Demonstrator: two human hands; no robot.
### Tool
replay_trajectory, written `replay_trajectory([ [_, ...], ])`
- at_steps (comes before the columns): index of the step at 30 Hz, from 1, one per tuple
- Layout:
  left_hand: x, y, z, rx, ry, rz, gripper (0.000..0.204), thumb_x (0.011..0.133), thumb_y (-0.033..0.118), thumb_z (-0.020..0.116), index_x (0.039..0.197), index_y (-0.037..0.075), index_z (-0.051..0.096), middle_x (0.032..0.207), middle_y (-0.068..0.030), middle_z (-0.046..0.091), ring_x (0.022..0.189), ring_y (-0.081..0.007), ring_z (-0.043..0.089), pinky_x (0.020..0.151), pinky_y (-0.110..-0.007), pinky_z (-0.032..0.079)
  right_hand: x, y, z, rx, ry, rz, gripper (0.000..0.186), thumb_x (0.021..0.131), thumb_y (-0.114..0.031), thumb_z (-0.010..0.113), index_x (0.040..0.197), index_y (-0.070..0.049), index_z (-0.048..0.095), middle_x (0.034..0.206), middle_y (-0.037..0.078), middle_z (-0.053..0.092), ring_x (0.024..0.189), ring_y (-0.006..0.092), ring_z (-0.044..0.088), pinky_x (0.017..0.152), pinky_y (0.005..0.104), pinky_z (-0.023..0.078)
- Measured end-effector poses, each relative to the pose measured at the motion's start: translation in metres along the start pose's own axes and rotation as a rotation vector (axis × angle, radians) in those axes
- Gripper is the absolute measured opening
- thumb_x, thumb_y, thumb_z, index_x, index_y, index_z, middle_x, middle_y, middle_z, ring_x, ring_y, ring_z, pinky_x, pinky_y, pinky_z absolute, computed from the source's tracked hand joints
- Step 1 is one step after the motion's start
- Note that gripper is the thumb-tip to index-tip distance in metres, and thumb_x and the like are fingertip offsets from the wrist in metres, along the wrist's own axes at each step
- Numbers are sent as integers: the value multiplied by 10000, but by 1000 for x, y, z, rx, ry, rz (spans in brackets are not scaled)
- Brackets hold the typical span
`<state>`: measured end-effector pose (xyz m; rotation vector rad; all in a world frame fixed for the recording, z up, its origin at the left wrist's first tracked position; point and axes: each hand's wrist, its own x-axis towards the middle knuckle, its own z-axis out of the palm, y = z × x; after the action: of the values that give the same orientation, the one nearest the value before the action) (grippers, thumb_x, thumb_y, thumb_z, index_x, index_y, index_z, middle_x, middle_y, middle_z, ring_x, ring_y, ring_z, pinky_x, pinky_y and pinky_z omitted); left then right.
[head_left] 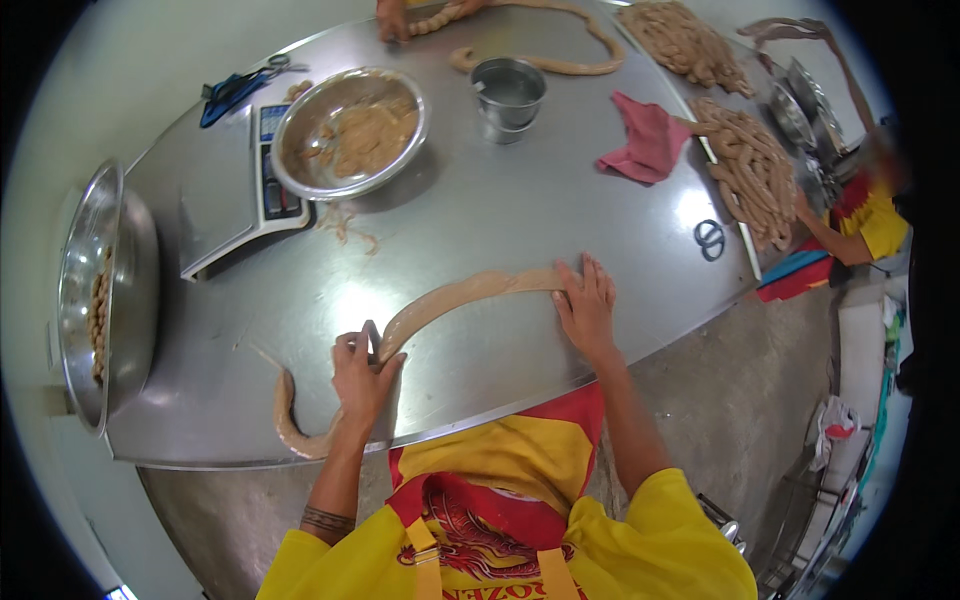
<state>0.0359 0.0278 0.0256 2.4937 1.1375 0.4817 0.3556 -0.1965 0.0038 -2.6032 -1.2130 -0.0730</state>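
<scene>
A long raw sausage curves across the steel table, plump and pale brown. My left hand is closed around it, thumb and fingers on either side of the casing. Past that hand, the tail of the sausage bends near the table's front edge and tapers to a thin, limp casing end. My right hand lies over the other end with its fingers stretched out on the table; what is under the palm is hidden.
A steel bowl of meat paste rests on a scale. At left stands a large steel basin; a metal cup and pink cloth lie beyond. Co-workers' hands and sausage piles are at the far side and right.
</scene>
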Motion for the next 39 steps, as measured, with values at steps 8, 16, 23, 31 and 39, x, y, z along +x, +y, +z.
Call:
replay_trajectory([
  [8, 24, 24, 29, 338, -237, 198, 750, 1043, 419, 571, 1611, -12, 341, 1682, -242, 308, 1551, -453, 279, 1270, -593, 195, 167, -14, -28, 354, 404, -247, 308, 999, -125, 605, 1292, -39, 650, 1422, 257, 599, 1312, 451, 557, 1097, 520, 441],
  [16, 32, 26, 21, 212, -331, 99, 842, 1033, 515, 532, 1589, -80, 318, 1698, -272, 259, 1600, -466, 147, 1267, -664, 97, 422, -45, -51, -102, -413, -158, 329, 902, -158, 626, 1183, -44, 754, 1264, 245, 706, 1211, 414, 666, 999, 489, 536],
  [23, 33, 21, 24, 172, -300, 101, 756, 1032, 516, 525, 1552, -25, 427, 1662, -253, 345, 1586, -454, 195, 1258, -675, 88, 449, -26, 3, -165, -480, -101, 380, 942, -125, 523, 1232, -17, 744, 1305, 247, 702, 1225, 396, 672, 1041, 489, 516],
  [31, 27, 18, 25, 143, -239, 119, 757, 987, 471, 622, 1547, 3, 421, 1638, -191, 391, 1557, -341, 306, 1288, -588, 102, 425, 17, -110, 258, -373, -188, 375, 1007, -246, 640, 1331, -62, 681, 1115, 113, 748, 1018, 226, 698, 925, 351, 537],
  [39, 17, 12, 35, -135, 59, 218, 607, 919, 222, 799, 1445, 7, 587, 1111, -154, 621, 979, -312, 584, 869, -459, 512, 271, 249, -118, -281, -42, 254, 425, 1012, -215, 521, 1315, 53, 653, 1278, 278, 698, 1205, 425, 663, 1060, 477, 507],
])
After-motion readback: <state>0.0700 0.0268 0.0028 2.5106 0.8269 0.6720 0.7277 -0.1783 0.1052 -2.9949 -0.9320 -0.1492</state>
